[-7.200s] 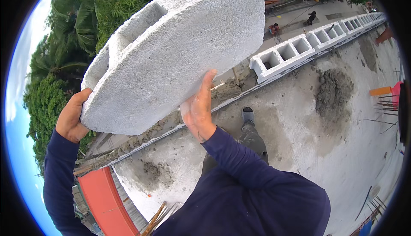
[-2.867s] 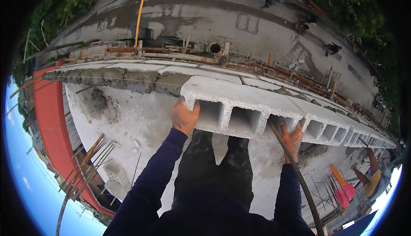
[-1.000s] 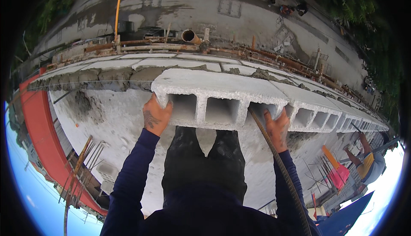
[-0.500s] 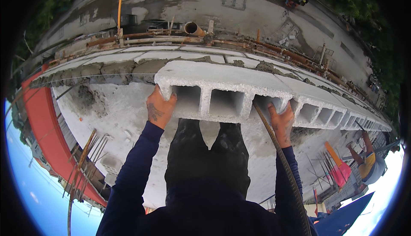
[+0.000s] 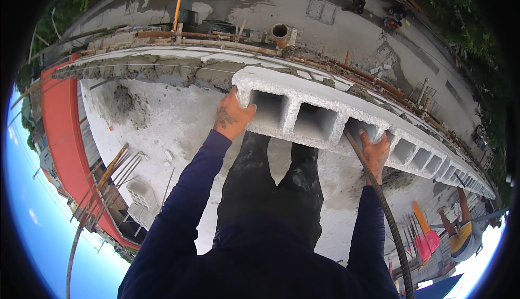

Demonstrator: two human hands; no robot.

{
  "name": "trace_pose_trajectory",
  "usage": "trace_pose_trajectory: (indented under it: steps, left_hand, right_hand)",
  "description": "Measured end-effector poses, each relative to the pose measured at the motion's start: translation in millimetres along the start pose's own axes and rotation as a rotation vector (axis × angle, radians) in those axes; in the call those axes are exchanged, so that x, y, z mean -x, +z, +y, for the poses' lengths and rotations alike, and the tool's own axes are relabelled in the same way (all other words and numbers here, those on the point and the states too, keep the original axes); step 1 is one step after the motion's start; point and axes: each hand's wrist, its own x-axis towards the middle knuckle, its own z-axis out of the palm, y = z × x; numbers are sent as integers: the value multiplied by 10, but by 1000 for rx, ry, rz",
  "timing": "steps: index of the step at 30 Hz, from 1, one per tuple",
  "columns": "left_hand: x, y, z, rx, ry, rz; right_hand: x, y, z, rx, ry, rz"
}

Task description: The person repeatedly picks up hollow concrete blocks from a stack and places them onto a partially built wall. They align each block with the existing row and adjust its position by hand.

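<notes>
A grey hollow concrete block (image 5: 325, 103) lies at the left end of a row of similar blocks (image 5: 433, 162), its open cells facing me. My left hand (image 5: 233, 116) is closed round the block's left end, the thumb at the edge of the first cell. At its right end my right hand (image 5: 375, 154) grips the wall by the third cell, with the thumb inside that cell. A ribbed steel bar (image 5: 387, 212) runs from the third cell toward me, passing close by my right forearm. Wet mortar (image 5: 179, 73) stretches left from the block, under a thin taut string (image 5: 157, 65).
Rusty pipes (image 5: 233, 43) run beyond the wall, above a street far below. Upright steel bars (image 5: 105, 185) and loose blocks (image 5: 142, 196) stand at left, near a red beam (image 5: 65, 125). Another person (image 5: 463, 236) is at the far right by the row.
My view has turned and shifted, so the block and both hands appear farther right and the row slopes more steeply. Both hands keep their hold; the block stays at the row's end.
</notes>
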Motion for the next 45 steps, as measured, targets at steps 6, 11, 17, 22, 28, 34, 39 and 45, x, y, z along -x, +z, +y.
trace_pose_trajectory:
  steps: [6, 11, 17, 22, 28, 34, 39, 45]
  left_hand:
    - [29, 18, 63, 33, 162, 161]
    - [59, 77, 101, 131, 159, 163]
    - [77, 108, 57, 68, 194, 239]
    - [76, 128, 49, 77, 247, 259]
    - [87, 83, 99, 114, 209, 234]
    - [72, 77, 100, 110, 194, 195]
    - [56, 90, 24, 4, 192, 233]
    - [19, 188, -81, -60, 166, 289]
  right_hand:
    - [43, 6, -49, -22, 27, 66]
    - [59, 45, -79, 6, 36, 153]
    - [115, 57, -74, -87, 36, 136]
    - [118, 93, -40, -37, -32, 212]
    - [96, 104, 0, -75, -22, 147]
    - [99, 102, -7, -46, 26, 144]
    - [93, 122, -22, -66, 24, 143]
    - [96, 140, 16, -39, -31, 188]
